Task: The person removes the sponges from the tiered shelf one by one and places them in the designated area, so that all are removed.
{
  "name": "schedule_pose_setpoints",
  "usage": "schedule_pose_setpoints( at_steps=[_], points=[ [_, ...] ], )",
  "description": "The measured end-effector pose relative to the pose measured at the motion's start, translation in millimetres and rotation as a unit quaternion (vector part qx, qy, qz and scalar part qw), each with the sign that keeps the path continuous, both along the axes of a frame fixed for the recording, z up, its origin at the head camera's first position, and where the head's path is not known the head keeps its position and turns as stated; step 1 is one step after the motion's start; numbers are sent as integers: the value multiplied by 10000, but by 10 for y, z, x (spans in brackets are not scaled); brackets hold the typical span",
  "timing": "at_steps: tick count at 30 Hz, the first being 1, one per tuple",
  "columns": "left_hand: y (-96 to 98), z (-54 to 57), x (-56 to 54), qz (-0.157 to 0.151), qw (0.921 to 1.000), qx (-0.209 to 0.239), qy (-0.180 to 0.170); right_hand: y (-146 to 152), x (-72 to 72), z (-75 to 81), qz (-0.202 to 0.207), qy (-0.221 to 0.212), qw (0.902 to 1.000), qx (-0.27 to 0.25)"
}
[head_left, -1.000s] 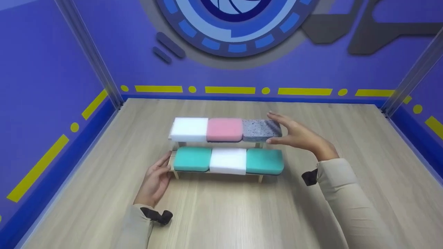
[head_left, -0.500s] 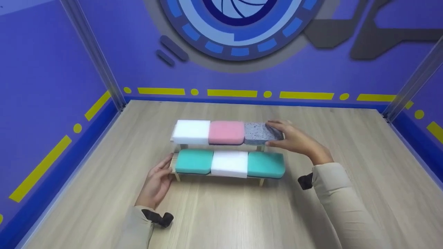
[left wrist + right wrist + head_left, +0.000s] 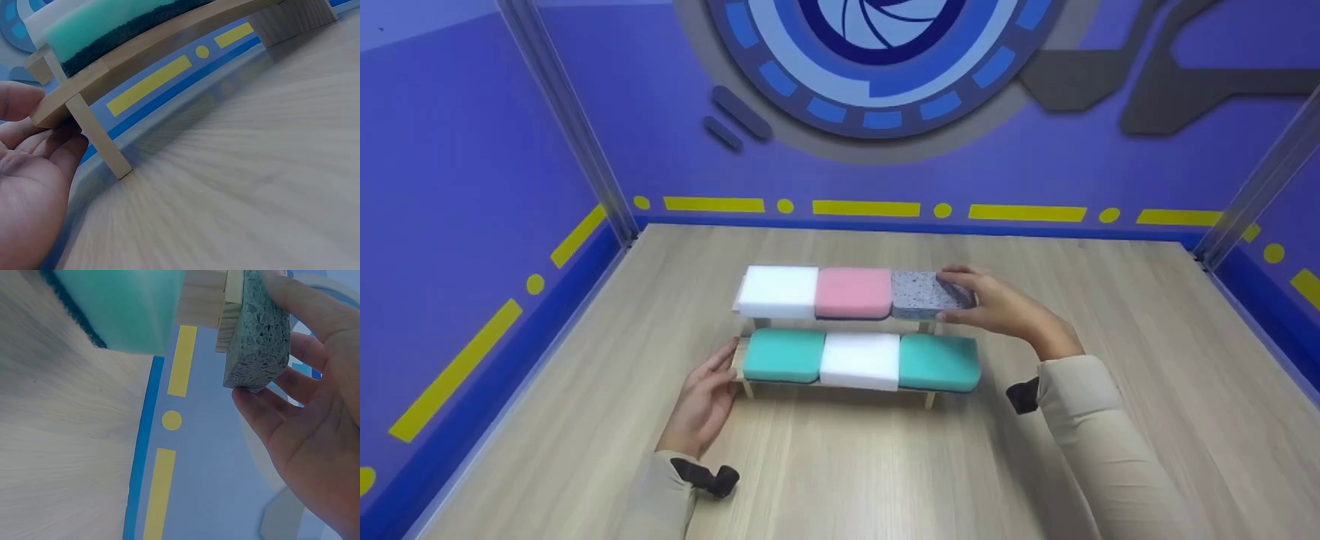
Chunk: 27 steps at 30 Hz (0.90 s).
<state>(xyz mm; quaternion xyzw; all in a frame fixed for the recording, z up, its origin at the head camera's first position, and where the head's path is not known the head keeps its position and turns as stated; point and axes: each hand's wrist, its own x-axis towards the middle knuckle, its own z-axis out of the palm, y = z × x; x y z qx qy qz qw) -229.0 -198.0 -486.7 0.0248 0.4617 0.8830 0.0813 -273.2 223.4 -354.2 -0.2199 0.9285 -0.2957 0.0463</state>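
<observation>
A small two-step wooden rack bears two rows of sponges. On its back step lie a white sponge, a pink sponge and, at the right end, a grey speckled sponge. The front step carries a green sponge, a white sponge and another green sponge. My right hand grips the grey sponge by its right end, thumb at the front and fingers behind. At the front step's left end my left hand pinches the wood, thumb on top and fingers beneath.
The rack stands on a light wood tabletop. Blue panels with yellow marks enclose the back and sides. Each wrist wears a black camera mount.
My right hand's fingers have come down and closed around the grey sponge. My left hand keeps its hold on the rack. The head view has tilted up slightly.
</observation>
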Motion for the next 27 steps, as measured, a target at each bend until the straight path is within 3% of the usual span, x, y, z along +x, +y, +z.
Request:
schedule_pose_setpoints(
  at_steps=[19, 27],
  points=[
    [-12, 3, 11, 16, 10000, 53, -2, -12, 9, 28, -68, -60, 9999, 43],
    [12, 1, 9, 21, 10000, -84, 22, 26, -3, 35, 5, 147, 9998, 109]
  ],
)
